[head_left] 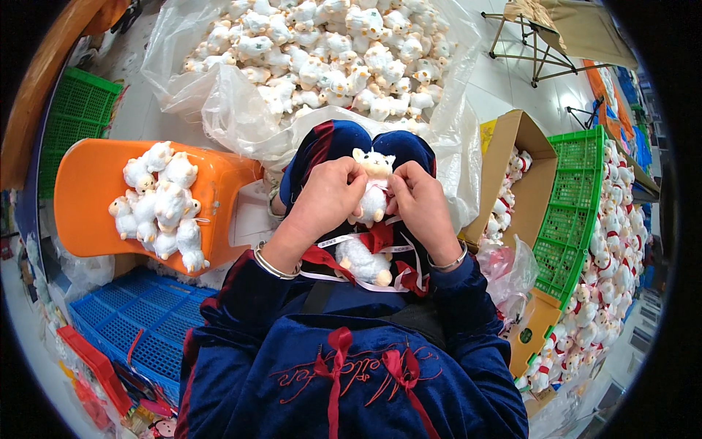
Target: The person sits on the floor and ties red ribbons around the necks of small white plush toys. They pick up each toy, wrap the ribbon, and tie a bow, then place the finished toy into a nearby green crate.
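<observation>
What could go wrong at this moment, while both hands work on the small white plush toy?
The second plush toy lies loose on the lap among red and white ribbons; it might slide off. Those ribbons may tangle. The left hand and right hand cover much of the held toy, so a crooked result could go unnoticed.

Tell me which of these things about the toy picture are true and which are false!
1. Both hands hold a small white plush toy. True.
2. The left hand is empty. False: it grips the toy together with the right hand.
3. A heap of plush toys lies on an orange stool. True.
4. The crate on the right is blue. False: it is green.
5. Another plush toy lies on the lap among ribbons. True.
</observation>
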Available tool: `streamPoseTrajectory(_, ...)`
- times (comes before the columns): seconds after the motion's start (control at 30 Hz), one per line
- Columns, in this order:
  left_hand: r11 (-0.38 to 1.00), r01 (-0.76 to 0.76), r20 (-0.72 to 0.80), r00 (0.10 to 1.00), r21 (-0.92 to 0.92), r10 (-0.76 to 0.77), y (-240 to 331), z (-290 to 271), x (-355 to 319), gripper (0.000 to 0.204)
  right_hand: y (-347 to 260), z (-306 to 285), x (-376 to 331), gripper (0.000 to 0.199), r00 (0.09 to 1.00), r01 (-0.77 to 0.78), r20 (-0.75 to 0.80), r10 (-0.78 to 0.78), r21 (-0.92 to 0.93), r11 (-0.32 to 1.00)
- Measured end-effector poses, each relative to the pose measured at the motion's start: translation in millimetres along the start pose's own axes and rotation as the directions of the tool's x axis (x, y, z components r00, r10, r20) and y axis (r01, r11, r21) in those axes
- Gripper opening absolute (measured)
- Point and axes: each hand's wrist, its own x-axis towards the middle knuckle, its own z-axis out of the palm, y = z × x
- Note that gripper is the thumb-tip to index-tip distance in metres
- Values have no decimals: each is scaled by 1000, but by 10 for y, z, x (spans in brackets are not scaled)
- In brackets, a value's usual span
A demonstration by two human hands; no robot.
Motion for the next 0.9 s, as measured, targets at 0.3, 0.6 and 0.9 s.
streamPoseTrajectory(0.3, 988, 108, 75, 992, -112, -100, 0, 21, -27, 23, 11, -129, -27, 16, 977, -166, 146, 152, 87, 982)
streamPoseTrajectory(0.6, 989, -87, -46, 995, 119, 93, -62, 150, 1, 22, 89, -145, -283, 15, 977, 185, 144, -156, -220, 958)
streamPoseTrajectory(0.9, 982, -155, -76, 984, 105, 164, -29, 184, -54, 18, -73, -173, -197, 17, 983, -178, 71, 170, 132, 975)
